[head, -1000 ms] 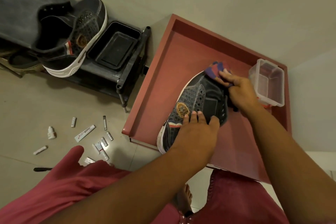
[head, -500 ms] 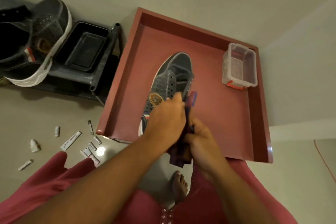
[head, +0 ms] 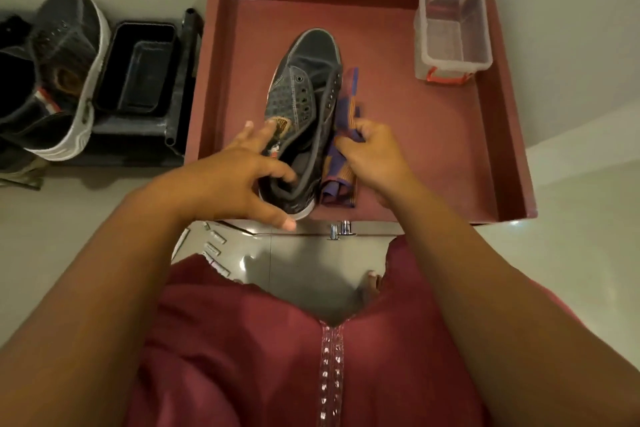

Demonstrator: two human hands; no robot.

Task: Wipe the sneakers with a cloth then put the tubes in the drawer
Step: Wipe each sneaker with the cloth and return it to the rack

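A dark grey sneaker (head: 304, 94) with a white sole lies in the open red drawer (head: 450, 135), toe pointing away from me. My left hand (head: 239, 177) grips its heel end, thumb under the sole and fingers along the side. Against the shoe's right flank, my right hand (head: 374, 156) presses a purple and orange cloth (head: 343, 114). The second sneaker (head: 65, 69) rests on a dark rack at the left. Several small white tubes (head: 213, 246) lie on the floor below the drawer front, mostly hidden by my left arm.
A clear plastic box (head: 450, 31) with a red latch stands in the drawer's far right corner. A black tray (head: 138, 69) sits on the rack (head: 176, 114) beside the second sneaker. The drawer's metal handle (head: 341, 230) sticks out toward my red clothing.
The cloth moved from the shoe's toe down along its right side. My left hand slid from the top of the shoe to its heel. The view swung right and straightened.
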